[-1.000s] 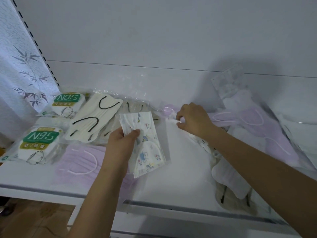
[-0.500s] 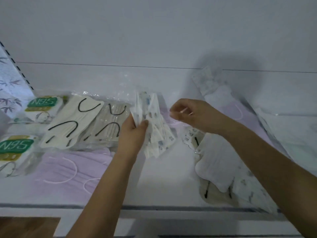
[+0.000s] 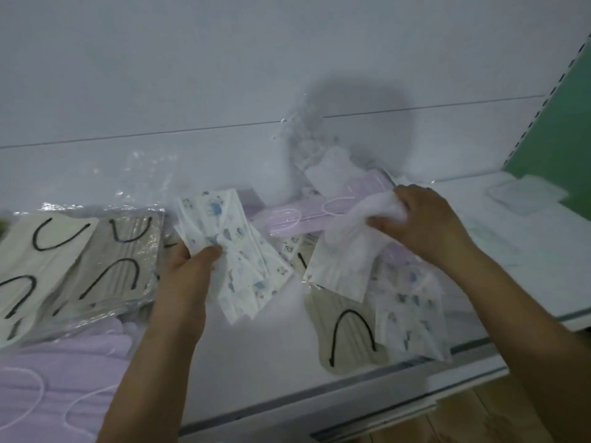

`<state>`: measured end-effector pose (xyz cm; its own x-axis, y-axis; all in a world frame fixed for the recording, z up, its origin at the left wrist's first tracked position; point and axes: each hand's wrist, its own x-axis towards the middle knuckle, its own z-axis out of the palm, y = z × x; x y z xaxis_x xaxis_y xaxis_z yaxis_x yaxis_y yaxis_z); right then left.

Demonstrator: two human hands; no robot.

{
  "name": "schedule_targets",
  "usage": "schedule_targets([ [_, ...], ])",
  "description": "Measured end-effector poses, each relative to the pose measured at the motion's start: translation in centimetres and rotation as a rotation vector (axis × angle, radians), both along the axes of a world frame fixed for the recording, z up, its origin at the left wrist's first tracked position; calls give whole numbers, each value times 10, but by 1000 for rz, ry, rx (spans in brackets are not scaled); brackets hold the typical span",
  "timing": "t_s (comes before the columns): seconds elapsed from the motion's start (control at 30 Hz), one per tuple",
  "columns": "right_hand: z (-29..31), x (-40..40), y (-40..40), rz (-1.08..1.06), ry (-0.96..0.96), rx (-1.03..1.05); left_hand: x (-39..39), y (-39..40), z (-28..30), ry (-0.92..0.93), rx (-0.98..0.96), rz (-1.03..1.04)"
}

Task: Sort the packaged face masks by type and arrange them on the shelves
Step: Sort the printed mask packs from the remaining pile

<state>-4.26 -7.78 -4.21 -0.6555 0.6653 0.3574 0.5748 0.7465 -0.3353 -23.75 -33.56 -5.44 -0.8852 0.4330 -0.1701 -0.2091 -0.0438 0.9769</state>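
My left hand [image 3: 188,266] grips several packaged cartoon-print masks [image 3: 230,251] just above the white shelf [image 3: 281,356]. My right hand [image 3: 422,219] pinches the top of a plain white packaged mask [image 3: 345,260] lying on a mixed pile at the right. That pile holds purple masks [image 3: 297,219], another cartoon-print pack [image 3: 409,318] and a beige mask with black ear loops [image 3: 348,340]. On the left lie cream and beige packs with black loops [image 3: 83,266] and purple masks [image 3: 54,385].
The shelf's front edge [image 3: 319,398] runs across the bottom, with wooden floor below. A white back panel [image 3: 224,75] rises behind. A green upright [image 3: 556,123] stands at the right, with flat clear packs [image 3: 524,195] next to it.
The view has swung right, so the N95 packs on the left are out of frame. My right hand moved right and took hold of the white mask. My left hand keeps the cartoon-print masks.
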Motion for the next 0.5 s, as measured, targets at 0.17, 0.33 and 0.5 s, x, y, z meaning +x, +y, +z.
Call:
schedule_targets([
  [0.17,11,-2,26,-365,-99,112,-7,4,-4,-11,-1,43],
  [0.33,-24,-10,-54,252,-25,354,-4,4,-7,-5,-7,36],
  [0.5,-45,-13,-52,371,-95,327,-3,0,-8,-27,2,11],
])
